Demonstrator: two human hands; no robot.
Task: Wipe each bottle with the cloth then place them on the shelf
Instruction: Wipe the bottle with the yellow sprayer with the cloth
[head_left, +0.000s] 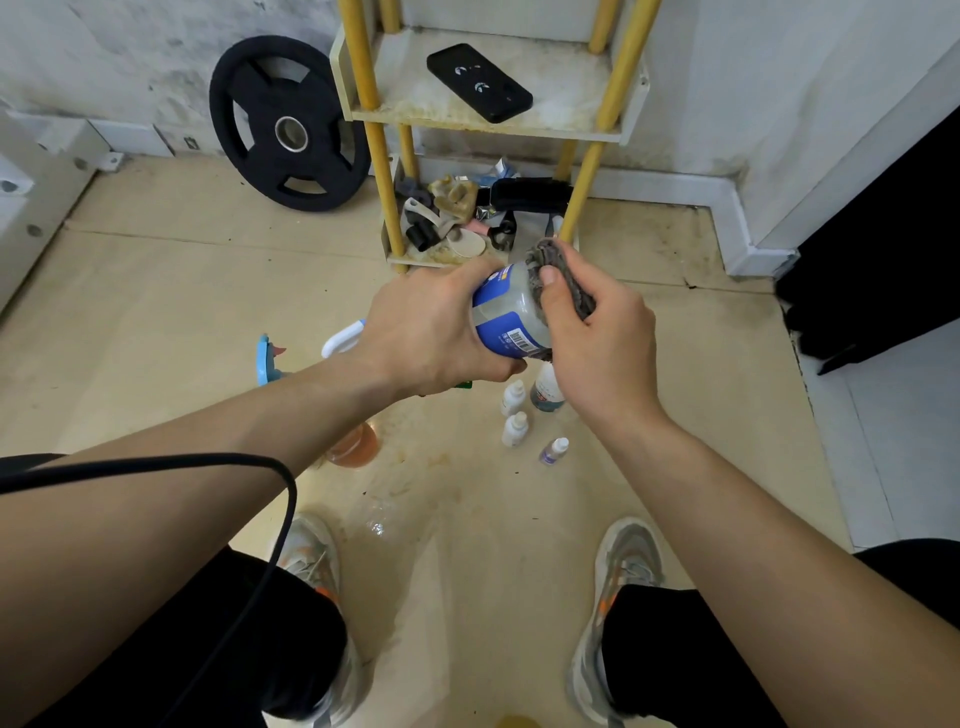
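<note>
Grey cloth (563, 283) in your right hand (597, 332) rubs the bottle (511, 317) your left hand (431, 332) grips — mid-wipe; next, the shelf (550, 111).

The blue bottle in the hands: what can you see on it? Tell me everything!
The bottle looks like cloudy grey-white plastic wrapped in a blue label with a small white barcode patch. It is held tilted in the air, above the floor and in front of the shelf. The grip of the left hand wraps one end, and the right hand presses a grey cloth around the other end. Its cap is hidden.
</note>
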